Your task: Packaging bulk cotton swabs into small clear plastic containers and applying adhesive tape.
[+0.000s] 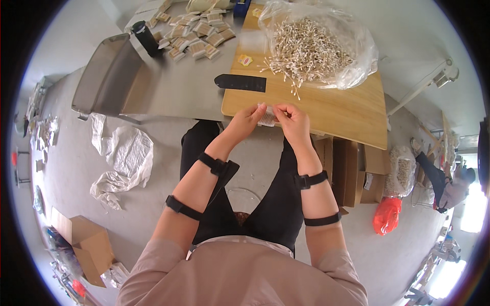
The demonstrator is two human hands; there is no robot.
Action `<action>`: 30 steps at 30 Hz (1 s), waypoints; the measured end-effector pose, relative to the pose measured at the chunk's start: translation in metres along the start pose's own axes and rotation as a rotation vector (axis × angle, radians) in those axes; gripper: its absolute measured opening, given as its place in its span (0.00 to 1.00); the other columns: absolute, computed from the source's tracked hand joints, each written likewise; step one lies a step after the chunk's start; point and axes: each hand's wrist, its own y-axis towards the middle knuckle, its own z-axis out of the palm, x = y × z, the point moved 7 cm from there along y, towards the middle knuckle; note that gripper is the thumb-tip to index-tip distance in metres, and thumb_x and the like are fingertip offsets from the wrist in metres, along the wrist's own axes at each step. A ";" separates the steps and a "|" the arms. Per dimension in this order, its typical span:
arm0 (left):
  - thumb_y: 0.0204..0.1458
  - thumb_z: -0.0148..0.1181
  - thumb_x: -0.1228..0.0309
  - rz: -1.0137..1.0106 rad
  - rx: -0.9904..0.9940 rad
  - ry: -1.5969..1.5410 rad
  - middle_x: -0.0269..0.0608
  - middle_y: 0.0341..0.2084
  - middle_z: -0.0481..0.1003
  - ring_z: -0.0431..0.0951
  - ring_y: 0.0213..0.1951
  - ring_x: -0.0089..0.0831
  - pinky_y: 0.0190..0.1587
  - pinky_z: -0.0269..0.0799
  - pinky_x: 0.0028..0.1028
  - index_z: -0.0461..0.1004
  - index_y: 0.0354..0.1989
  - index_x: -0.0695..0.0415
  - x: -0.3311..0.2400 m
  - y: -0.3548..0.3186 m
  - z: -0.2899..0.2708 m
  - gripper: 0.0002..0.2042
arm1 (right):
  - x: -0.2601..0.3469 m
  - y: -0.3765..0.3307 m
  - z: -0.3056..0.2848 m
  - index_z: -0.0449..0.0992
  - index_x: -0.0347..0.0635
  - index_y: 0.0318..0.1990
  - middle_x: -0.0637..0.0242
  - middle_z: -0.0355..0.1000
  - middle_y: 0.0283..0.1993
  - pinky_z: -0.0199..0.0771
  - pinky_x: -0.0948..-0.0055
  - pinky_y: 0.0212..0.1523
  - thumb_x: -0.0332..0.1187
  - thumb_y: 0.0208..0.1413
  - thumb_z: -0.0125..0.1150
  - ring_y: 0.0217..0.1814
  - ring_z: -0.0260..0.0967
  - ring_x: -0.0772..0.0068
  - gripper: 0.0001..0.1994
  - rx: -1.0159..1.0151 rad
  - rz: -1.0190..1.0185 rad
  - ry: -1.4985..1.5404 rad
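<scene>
Between my two hands, at the front edge of the wooden board, is a small packet of cotton swabs [267, 118], pale and ribbed. My left hand [247, 120] is closed on its left side, thumb uppermost. On the other side my right hand [294, 121] pinches the packet's upper right edge with its fingertips. Just beyond lies a flat black strip [241, 82] with a pointed left end. A large clear plastic bag [365, 48] lies opened out on the board, heaped with loose cotton swabs [311, 48], some spilling toward me.
Several filled packets [196, 33] are piled on the grey table [178, 92], near a black bottle [145, 38] and a grey bin [104, 76]. Cardboard boxes [352, 173] stand below the wooden board [352, 120]. A white sack [127, 158] lies on the floor; another person [451, 191] is at far right.
</scene>
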 end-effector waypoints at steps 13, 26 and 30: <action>0.66 0.48 0.59 0.140 -0.184 -0.040 0.50 0.41 0.80 0.77 0.45 0.28 0.51 0.69 0.28 0.77 0.52 0.62 0.040 0.064 -0.015 0.19 | -0.056 0.053 0.019 0.77 0.36 0.31 0.68 0.76 0.24 0.70 0.77 0.29 0.29 0.57 0.66 0.26 0.71 0.81 0.06 -0.101 0.041 -0.169; 0.68 0.49 0.60 0.094 -0.154 -0.241 0.31 0.40 0.79 0.73 0.45 0.19 0.50 0.68 0.24 0.77 0.51 0.61 0.033 0.060 -0.015 0.18 | -0.059 0.047 0.016 0.78 0.36 0.36 0.73 0.73 0.26 0.72 0.80 0.30 0.32 0.61 0.64 0.27 0.70 0.83 0.08 -0.056 0.123 -0.002; 0.68 0.50 0.59 0.051 -0.158 -0.270 0.27 0.35 0.77 0.72 0.37 0.16 0.42 0.67 0.21 0.79 0.49 0.60 0.037 0.041 -0.014 0.18 | -0.051 0.032 0.018 0.78 0.36 0.35 0.73 0.73 0.26 0.71 0.81 0.29 0.33 0.61 0.64 0.26 0.69 0.84 0.08 -0.004 0.176 0.029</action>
